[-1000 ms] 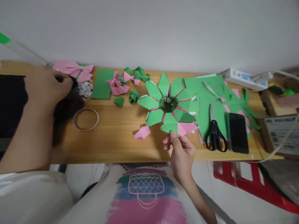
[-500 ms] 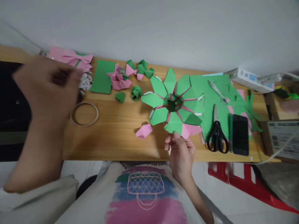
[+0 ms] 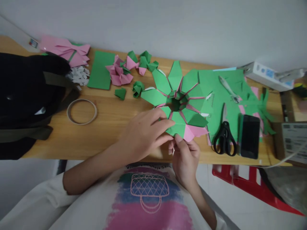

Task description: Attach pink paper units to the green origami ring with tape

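Note:
A large paper flower (image 3: 196, 103) with green petals and pink inner edges lies open on the table around a dark round hollow. My right hand (image 3: 185, 156) pinches its front green petal (image 3: 177, 129) from below, thumb uppermost. From the left, my left hand (image 3: 144, 134) reaches over, its fingertips closed on that same petal's left side, close to my right thumb. Whether a small piece sits between those fingertips is hidden. A pink folded point (image 3: 192, 132) sticks out beside the petal. Small white strips (image 3: 205, 115) show at several petal edges.
Folded pink and green pieces (image 3: 120, 72), a green sheet (image 3: 99, 70) and white scraps (image 3: 81, 75) lie at back left. A tape ring (image 3: 82, 111) and black bag (image 3: 26, 95) are left. Scissors (image 3: 224, 139), phone (image 3: 249, 137) and cutter (image 3: 227, 88) lie right.
My left hand has swung from above the white scraps at far left to the front petal. It now covers the loose pink piece. My right hand keeps its hold; the view shifts slightly.

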The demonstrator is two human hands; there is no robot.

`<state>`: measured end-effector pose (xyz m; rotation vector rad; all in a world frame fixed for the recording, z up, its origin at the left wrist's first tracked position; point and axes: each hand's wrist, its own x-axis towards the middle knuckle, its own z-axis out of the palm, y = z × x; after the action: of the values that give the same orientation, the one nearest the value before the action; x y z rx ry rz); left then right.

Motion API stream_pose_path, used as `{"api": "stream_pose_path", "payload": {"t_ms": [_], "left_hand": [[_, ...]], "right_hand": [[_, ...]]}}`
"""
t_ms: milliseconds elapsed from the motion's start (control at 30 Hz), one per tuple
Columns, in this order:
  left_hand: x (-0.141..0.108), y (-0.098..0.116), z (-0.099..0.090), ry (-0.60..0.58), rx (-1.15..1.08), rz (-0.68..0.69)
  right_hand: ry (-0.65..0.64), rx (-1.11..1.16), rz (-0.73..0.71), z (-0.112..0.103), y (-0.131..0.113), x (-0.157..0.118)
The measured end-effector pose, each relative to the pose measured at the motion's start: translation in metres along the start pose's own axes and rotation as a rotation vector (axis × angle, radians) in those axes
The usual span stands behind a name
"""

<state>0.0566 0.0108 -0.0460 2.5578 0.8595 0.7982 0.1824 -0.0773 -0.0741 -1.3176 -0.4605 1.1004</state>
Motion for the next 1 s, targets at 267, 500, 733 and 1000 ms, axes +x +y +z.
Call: {"api": "stream_pose_path", "payload": {"t_ms": [267, 500, 733, 1000], "left_hand": [[0.007, -0.005, -0.002, -0.017, -0.098, -0.058], [0.034, -0.010, -0.014, -0.264, -0.019, -0.371], [0.050, -0.017, -0.031, -0.140, -0.099, -0.470], [-0.010, -0.027, -0.036, -0.025, 0.040, -0.492]], "right_hand": [[-0.035, 0.034, 0.016, -0.002, 0.002, -0.001], [-0.046, 0.021, -0.004, -0.007, 0.008, -0.001], [-0.027, 0.031, -0.010, -0.009, 0.008, -0.002], [-0.056, 0.135, 0.021, -0.007, 0.007, -0.001]]}}
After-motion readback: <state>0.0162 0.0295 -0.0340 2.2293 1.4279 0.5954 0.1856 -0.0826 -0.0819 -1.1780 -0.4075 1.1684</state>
